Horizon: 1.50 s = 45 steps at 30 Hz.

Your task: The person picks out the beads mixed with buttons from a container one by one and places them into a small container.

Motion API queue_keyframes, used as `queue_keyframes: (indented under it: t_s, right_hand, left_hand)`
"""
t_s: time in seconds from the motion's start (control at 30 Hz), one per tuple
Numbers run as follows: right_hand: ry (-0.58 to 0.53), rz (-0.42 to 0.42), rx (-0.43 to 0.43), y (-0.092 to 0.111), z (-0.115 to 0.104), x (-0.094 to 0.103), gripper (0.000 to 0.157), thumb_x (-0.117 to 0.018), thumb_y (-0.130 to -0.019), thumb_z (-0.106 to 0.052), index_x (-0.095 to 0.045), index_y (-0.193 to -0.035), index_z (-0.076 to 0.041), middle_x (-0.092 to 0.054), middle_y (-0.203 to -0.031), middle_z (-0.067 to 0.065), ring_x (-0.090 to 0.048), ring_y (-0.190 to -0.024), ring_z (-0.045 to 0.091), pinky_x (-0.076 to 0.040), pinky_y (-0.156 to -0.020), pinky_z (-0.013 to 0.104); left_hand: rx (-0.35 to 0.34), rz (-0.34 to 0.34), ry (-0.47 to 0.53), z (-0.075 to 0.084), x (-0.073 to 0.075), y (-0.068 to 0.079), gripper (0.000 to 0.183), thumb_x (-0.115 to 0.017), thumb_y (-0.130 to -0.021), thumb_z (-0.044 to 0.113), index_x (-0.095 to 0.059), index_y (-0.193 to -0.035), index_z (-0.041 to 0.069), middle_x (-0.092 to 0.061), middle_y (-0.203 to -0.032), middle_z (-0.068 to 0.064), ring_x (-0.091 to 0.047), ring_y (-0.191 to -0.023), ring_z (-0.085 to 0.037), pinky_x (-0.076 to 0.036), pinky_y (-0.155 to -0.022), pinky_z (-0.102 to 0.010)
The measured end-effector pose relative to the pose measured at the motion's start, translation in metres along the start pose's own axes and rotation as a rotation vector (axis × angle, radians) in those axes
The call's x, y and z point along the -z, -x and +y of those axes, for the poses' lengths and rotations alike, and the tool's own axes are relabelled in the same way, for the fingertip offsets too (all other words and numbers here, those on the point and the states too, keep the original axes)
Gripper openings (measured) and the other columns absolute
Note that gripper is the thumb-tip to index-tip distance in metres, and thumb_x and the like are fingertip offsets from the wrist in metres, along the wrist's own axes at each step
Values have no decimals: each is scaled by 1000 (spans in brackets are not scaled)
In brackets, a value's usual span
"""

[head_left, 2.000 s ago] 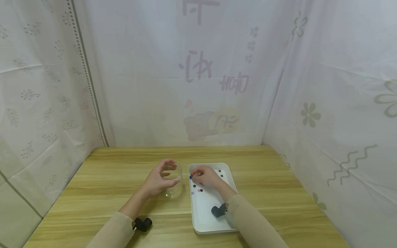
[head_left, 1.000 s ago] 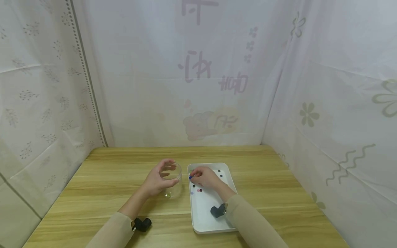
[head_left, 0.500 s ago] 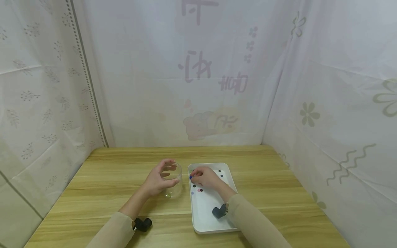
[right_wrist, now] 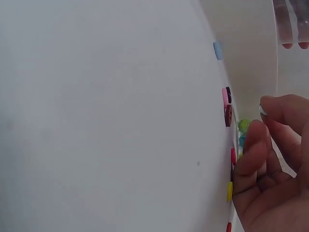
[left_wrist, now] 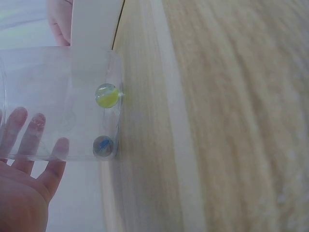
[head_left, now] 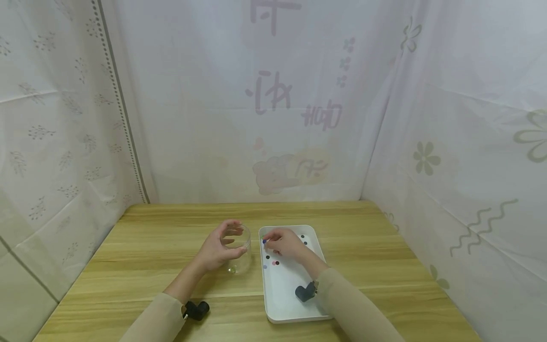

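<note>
My left hand (head_left: 219,247) curves its fingers and thumb round a clear cylindrical cup (head_left: 244,259) on the table. In the left wrist view, two glass marbles lie at the cup's bottom: a yellow-and-white marble (left_wrist: 106,95) and one with blue inside (left_wrist: 103,146). My right hand (head_left: 285,244) is over the far left part of the white tray (head_left: 288,308), with a small blue thing (head_left: 264,241) at its fingertips. A green marble (right_wrist: 244,126) and a light-blue one (right_wrist: 242,140) show beyond that hand, whose thumb and forefinger stand apart with nothing visible between them.
Several small flat discs like buttons are scattered in the tray, including a pale blue disc (right_wrist: 218,50), a pink one (right_wrist: 225,97) and a yellow one (right_wrist: 230,192). The wooden table (head_left: 171,228) has patterned cloth curtains (head_left: 205,142) behind and at both sides.
My right hand's fingertips have shifted slightly, and the blue thing beside them appears a little farther back and to the right. The left hand and cup stay put.
</note>
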State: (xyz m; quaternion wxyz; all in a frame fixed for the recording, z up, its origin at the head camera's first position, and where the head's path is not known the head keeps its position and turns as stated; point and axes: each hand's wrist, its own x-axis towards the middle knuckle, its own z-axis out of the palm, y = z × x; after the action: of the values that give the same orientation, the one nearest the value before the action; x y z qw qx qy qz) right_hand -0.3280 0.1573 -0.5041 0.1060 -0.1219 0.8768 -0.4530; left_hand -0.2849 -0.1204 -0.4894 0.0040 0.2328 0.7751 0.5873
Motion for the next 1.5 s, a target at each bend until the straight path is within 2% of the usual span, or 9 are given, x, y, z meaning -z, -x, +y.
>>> queue_keyframes:
  t_s: [0.17,0.3,0.57,0.8,1.03,1.13,1.23,1.33,1.5]
  right_hand:
    - [18,32,3,1,0,3,21,-79,-100,-24,-80,-120,-18,-73,-105,2,-68,-81,15,-55,-68,28]
    - [-2,37,5,2,-1,6,20,-78,-101,-25,-80,-121,-20,-71,-105,2,-68,-79,16,-54,-64,29]
    - [-92,52,13,6,-8,14,21,-78,-102,-22,-80,-121,-16,-79,-103,9,-68,-77,16,-54,-67,27]
    - [-141,74,27,12,-13,18,22,-76,-103,-22,-77,-124,-13,-76,-107,18,-67,-77,17,-50,-63,24]
    - [-184,95,17,13,-15,24,22,-75,-103,-21,-77,-124,-14,-76,-105,9,-67,-79,20,-46,-57,21]
    - [-177,111,11,14,-17,28,23,-76,-103,-24,-77,-124,-16,-76,-105,12,-67,-80,24,-43,-54,21]
    - [-184,120,24,15,-20,32,24,-76,-103,-24,-77,-125,-17,-75,-110,20,-66,-80,24,-44,-55,23]
    - [-208,115,52,15,-25,37,25,-75,-103,-23,-76,-127,-14,-74,-118,26,-64,-79,18,-48,-62,23]
    - [-239,111,72,17,-36,41,25,-76,-103,-21,-76,-126,-12,-75,-114,21,-64,-78,17,-48,-62,21]
  left_hand:
    - [7,8,-2,1,0,0,75,-89,-90,18,-50,-153,10,-65,-149,-20,-61,-141,-42,-50,-119,-66]
    - [4,8,-2,1,0,0,73,-89,-90,18,-50,-152,12,-63,-149,-23,-61,-140,-42,-50,-119,-66]
    - [9,3,0,0,-1,0,75,-89,-90,19,-49,-153,11,-61,-151,-28,-61,-141,-44,-48,-119,-68]
    - [18,2,0,0,-1,0,75,-89,-91,20,-49,-153,12,-60,-152,-28,-60,-142,-44,-48,-120,-68]
    - [15,4,-9,0,-1,1,75,-89,-90,20,-49,-153,12,-61,-152,-28,-60,-141,-42,-47,-120,-69]
    - [11,-1,-13,-1,-1,1,77,-89,-91,21,-48,-155,9,-60,-152,-28,-60,-141,-42,-48,-120,-69]
    - [5,-4,-14,-1,-1,0,79,-88,-91,22,-46,-156,5,-60,-152,-28,-60,-141,-44,-48,-119,-69]
    - [7,-5,-8,-1,-1,0,80,-88,-91,21,-46,-156,4,-60,-152,-29,-59,-142,-48,-47,-119,-69]
    - [7,-8,-6,-1,-1,0,80,-88,-91,21,-45,-156,4,-60,-151,-30,-58,-142,-49,-47,-119,-69]
